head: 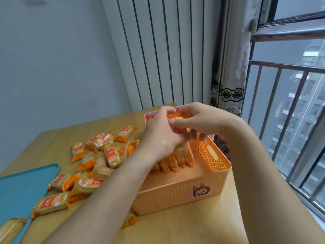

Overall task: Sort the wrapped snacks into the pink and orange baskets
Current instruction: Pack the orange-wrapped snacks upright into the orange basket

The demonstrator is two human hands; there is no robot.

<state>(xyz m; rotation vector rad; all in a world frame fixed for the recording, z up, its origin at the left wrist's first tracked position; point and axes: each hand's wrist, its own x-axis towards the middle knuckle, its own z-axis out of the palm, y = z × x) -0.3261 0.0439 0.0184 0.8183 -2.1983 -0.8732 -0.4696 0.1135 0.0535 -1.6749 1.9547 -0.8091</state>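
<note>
Left hand (158, 136) and right hand (200, 120) both pinched on one wrapped snack (178, 115), held over the far end of the orange basket (219, 166), pink basket (147, 118) just behind. I'd lower it upright, snug against the standing row (175, 162), wrapper ends uncrushed

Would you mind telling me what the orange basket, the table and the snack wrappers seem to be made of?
Orange basket: likely moulded plastic, matte, with a perforated lattice wall and cut-out handle. Table: wood or wood-look laminate, smooth, pale grain. Snack wrappers: thin glossy plastic film, probably, with crimped ends.
</note>
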